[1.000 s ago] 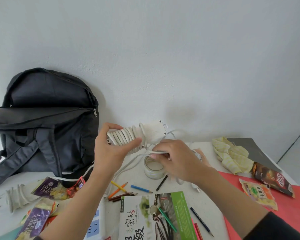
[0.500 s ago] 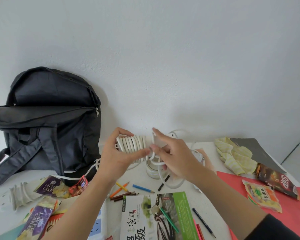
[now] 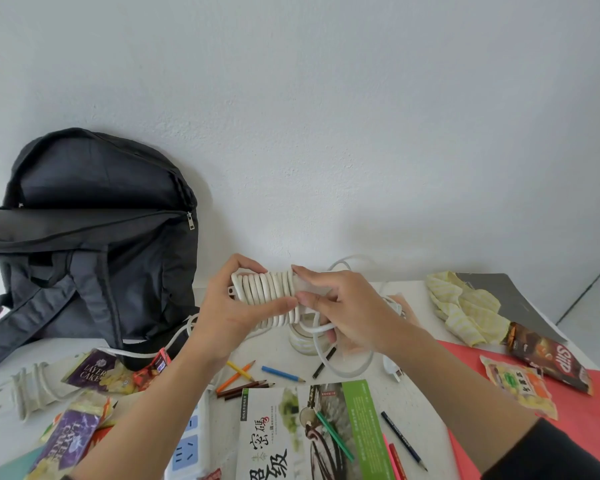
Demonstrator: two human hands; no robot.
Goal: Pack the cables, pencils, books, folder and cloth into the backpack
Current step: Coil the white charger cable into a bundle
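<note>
So the left hand (image 3: pixel 229 310) and right hand (image 3: pixel 354 313) had fingers clamped on the white cord-wrapped power strip (image 3: pixel 267 292), but its loose tail (image 3: pixel 326 351) could've snagged the glass jar (image 3: pixel 300 341).

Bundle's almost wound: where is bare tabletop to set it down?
Bare: the back patch between the right hand and the yellow cloth; the left edge between the backpack strap and the other wound power strip. Crowded at front centre: jar, pencils, book.

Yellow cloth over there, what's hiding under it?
The yellow cloth lies partly on the grey folder, whose far side sticks out beyond it. The rest of the folder, and anything else beneath the folds, is covered, so I cannot tell.
</note>
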